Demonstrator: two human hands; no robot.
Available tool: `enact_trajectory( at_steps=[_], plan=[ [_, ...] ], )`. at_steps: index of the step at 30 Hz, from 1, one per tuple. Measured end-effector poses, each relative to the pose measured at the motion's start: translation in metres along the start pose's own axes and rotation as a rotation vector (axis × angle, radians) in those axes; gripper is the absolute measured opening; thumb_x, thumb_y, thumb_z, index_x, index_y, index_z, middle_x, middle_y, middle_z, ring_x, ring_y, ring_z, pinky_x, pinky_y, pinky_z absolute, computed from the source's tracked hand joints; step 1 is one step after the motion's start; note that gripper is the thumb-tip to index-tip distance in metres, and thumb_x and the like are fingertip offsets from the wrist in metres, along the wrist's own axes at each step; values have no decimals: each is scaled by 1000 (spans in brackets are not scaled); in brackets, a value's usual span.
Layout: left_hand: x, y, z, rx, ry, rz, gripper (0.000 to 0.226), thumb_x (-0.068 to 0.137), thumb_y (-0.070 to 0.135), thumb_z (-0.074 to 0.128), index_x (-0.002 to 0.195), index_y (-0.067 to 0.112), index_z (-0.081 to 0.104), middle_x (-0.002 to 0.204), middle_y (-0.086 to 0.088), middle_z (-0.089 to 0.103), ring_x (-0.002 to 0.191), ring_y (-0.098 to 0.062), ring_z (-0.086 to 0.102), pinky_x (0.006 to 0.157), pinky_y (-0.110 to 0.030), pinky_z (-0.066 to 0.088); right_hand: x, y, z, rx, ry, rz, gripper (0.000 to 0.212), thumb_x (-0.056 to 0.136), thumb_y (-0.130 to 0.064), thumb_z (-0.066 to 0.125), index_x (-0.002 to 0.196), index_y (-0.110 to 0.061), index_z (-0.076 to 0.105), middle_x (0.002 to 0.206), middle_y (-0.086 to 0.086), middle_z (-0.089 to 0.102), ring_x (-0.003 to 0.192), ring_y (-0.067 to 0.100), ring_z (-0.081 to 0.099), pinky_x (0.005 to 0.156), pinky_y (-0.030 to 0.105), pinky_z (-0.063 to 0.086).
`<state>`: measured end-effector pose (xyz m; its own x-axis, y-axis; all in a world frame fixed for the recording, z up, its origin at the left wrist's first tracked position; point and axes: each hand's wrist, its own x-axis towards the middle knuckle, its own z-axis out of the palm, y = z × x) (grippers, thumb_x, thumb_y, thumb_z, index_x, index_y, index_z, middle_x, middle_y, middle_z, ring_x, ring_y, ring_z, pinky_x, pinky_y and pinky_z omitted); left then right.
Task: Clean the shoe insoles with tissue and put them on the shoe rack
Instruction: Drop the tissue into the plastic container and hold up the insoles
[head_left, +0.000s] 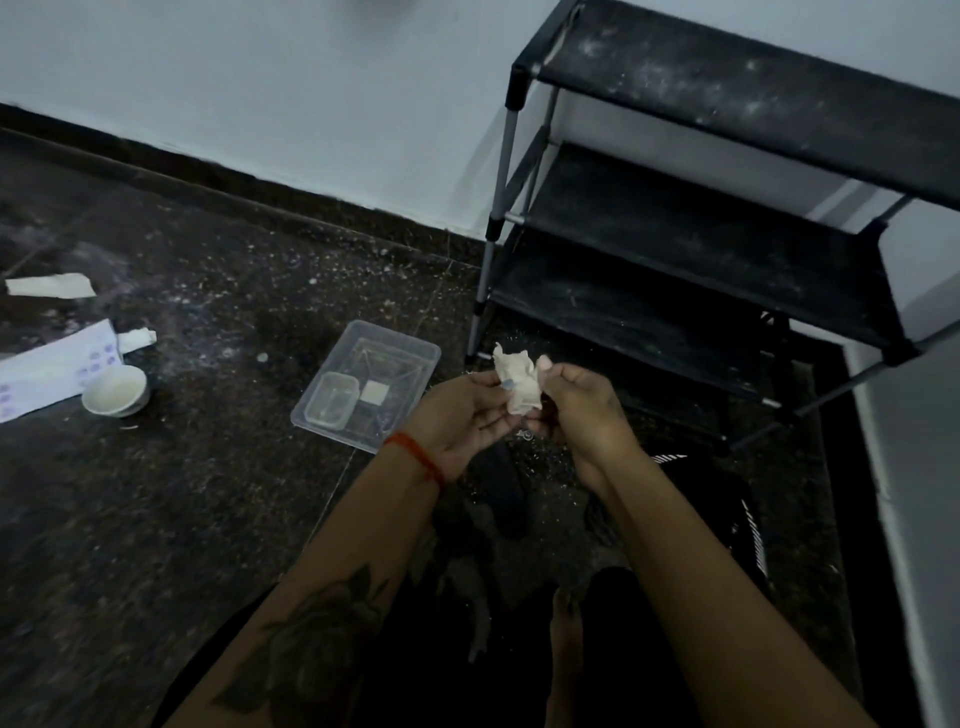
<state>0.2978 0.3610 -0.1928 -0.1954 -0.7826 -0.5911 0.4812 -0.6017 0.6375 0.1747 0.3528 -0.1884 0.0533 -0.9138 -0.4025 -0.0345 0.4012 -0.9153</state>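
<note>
Dark speckled floor (156, 493) meets a pale wall, and a black shoe rack (691, 228) with three dusty shelves stands to the front right. Both hands are raised over the person's lap, and between them hangs a crumpled, cream-coloured tissue (517, 382). The left hand (457, 415) pinches its lower left edge with the thumb across the fingers; the right hand (576, 405) grips the right side, fingers curled and thumb tip up against the wad.

Directly beneath the hands, on the floor, lies a dark elongated shape (506, 493) that is probably an insole, its long axis running away from the person toward the rack; the light is too dim to be sure. It looks flat, black and dusted with pale crumbs. Both hands hover about equally near it, so either could carry the tissue down.

To the left sit a clear plastic tray (410, 345) holding a small container (332, 400), a white bowl (115, 391) and a paper packet (47, 371).
</note>
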Motion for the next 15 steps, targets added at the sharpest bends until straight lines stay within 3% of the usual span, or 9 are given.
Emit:
enact_trajectory(
  at_steps=[3,7,11,15],
  plan=[
    [12,6,-2,49,29,50,26,96,-2,39,91,11,61,72,3,70,66,-5,64,71,-19,52,12,-6,3,-80,-75,-12,39,87,-48,53,94,-12,65,75,0,67,66,7,61,57,22,51],
    [20,16,-7,38,-18,40,26,95,-4,38,94,10,60,87,-2,66,79,-9,62,73,-19,52,25,-8,1,-67,-81,-28,8,85,-22,64,85,-14,65,71,-2,67,64,9,58,53,19,48],
    [20,23,-11,0,-32,35,28,96,-5,37,91,11,60,84,-2,66,79,-9,60,67,-17,54,33,-7,1,72,-100,-2,12,88,-17,59,82,-12,67,69,2,67,60,9,57,51,15,50],
    [23,22,-15,84,118,99,17,96,7,44,101,10,60,83,0,66,73,-9,62,65,-20,55,35,-5,6,-2,-95,-67,16,91,-17,56,84,-11,68,63,1,66,58,9,59,55,18,52]
  ],
)
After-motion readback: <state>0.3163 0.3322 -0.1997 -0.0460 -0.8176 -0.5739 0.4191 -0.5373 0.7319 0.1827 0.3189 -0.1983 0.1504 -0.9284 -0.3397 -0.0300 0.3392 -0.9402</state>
